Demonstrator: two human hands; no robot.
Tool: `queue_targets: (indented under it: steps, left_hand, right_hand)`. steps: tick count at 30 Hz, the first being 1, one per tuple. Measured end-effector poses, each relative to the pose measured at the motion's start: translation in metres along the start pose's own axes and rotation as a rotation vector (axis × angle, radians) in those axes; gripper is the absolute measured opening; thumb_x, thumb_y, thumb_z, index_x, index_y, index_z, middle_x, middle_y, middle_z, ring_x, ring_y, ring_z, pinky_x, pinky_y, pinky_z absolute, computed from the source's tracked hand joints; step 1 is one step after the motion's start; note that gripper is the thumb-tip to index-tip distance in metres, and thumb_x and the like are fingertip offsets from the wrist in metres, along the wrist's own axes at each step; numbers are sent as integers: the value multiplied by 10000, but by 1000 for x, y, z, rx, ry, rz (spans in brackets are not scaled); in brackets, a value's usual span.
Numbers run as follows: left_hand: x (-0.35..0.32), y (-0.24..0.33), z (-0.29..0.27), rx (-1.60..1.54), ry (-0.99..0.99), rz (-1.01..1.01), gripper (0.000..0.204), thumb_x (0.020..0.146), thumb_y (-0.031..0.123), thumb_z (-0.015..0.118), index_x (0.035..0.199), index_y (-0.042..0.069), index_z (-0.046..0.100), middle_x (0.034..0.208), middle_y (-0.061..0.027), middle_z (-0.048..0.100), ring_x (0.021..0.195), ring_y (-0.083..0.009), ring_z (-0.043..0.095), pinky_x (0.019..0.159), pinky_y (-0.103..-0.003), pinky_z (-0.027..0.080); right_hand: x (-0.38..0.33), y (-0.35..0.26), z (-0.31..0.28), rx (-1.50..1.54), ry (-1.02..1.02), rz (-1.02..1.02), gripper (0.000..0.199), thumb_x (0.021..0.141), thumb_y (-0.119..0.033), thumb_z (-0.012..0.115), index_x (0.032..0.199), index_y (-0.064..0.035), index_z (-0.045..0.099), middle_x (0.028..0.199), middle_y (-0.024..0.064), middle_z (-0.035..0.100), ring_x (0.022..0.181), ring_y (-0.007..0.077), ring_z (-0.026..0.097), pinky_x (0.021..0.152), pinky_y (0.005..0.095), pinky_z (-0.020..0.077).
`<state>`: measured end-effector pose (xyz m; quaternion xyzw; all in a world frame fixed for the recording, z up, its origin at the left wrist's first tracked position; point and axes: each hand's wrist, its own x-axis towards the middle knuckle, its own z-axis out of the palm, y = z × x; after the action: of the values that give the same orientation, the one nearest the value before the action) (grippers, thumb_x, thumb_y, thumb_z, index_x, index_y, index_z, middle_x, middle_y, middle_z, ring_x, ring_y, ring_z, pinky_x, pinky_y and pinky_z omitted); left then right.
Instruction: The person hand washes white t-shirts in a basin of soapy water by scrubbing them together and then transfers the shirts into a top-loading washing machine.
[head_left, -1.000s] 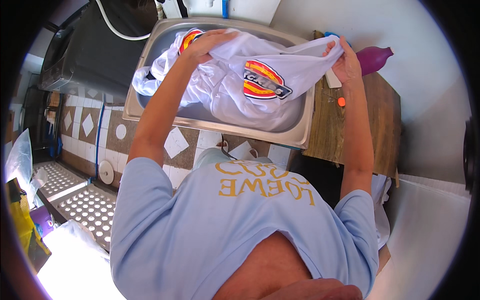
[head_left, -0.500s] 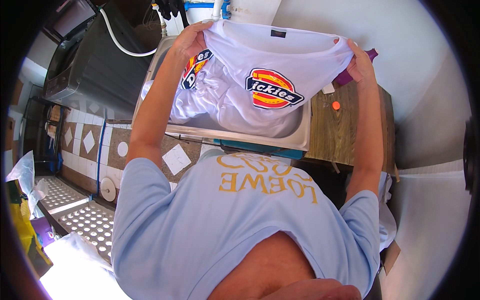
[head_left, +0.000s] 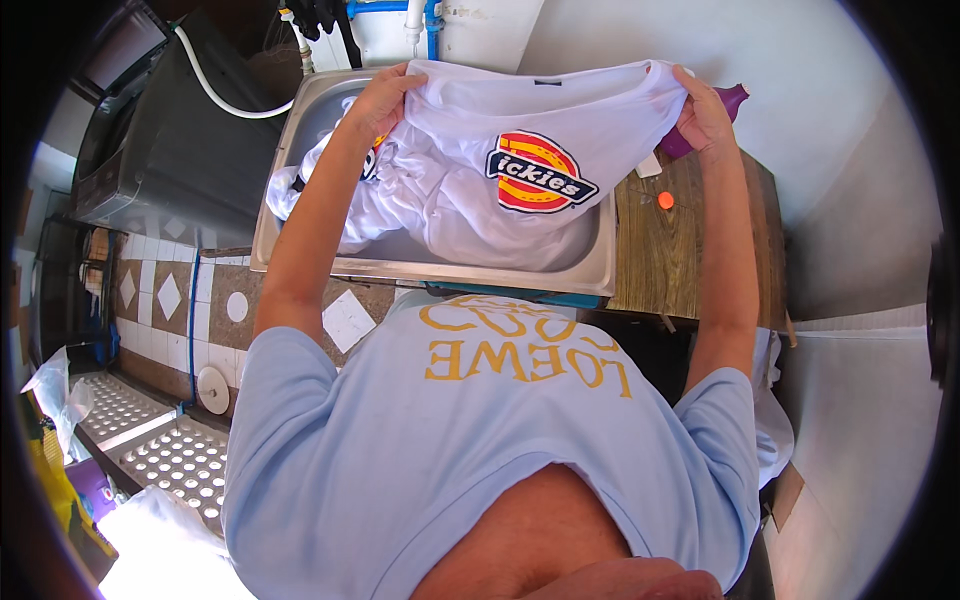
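Both my hands stretch a white T-shirt [head_left: 450, 120] by its neck and shoulders above a metal sink [head_left: 440, 270]. My left hand [head_left: 388, 98] is closed on the shirt's left shoulder; my right hand [head_left: 703, 112] pinches the right shoulder. A red, yellow and black print shows on the shirt's front, and a dark label sits inside the collar. The shirt's lower part hangs down into the basin. There it merges with more bunched white cloth [head_left: 285, 195], partly hidden behind my left forearm, and I cannot tell where one ends.
Right of the sink is a wooden top [head_left: 655, 255] with an orange cap [head_left: 666, 201] and a purple bottle [head_left: 733, 100] behind my right hand. A dark washing machine [head_left: 190, 130] with a white hose [head_left: 225, 103] stands left. Perforated metal steps [head_left: 180, 460] lie lower left.
Both hands have come slightly lower with the shirt, and its collar opening looks narrower. My left forearm now covers more of the second print in the sink.
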<state>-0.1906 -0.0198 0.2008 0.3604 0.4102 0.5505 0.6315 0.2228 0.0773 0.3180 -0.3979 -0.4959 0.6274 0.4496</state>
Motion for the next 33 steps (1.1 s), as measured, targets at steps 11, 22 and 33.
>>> queue_targets:
  steps: [11, 22, 33]
  left_hand:
    - [24, -33, 26, 1376, 132, 559, 704, 623, 455, 780, 1130, 19, 561, 1132, -208, 569, 1048, -308, 559, 909, -398, 440]
    - [91, -141, 52, 1446, -60, 374, 552, 802, 422, 642, 1151, 37, 458, 1103, -215, 568, 1051, -387, 530, 878, -437, 436]
    - [109, -182, 39, 1253, 78, 282, 440, 802, 327, 671, 1105, 59, 498, 1042, -216, 593, 979, -399, 561, 835, -434, 455]
  right_hand:
    - [-7, 5, 29, -100, -67, -31, 262, 885, -174, 603, 1027, 45, 618, 1024, 96, 635, 893, 191, 627, 776, 306, 514]
    - [48, 215, 37, -1220, 44, -775, 213, 784, -229, 664, 944, -92, 697, 1112, 151, 528, 1038, 335, 484, 893, 406, 414]
    - [61, 303, 27, -600, 265, -97, 265, 868, -201, 540, 1067, -34, 596, 1053, 214, 593, 1002, 348, 563, 807, 457, 455]
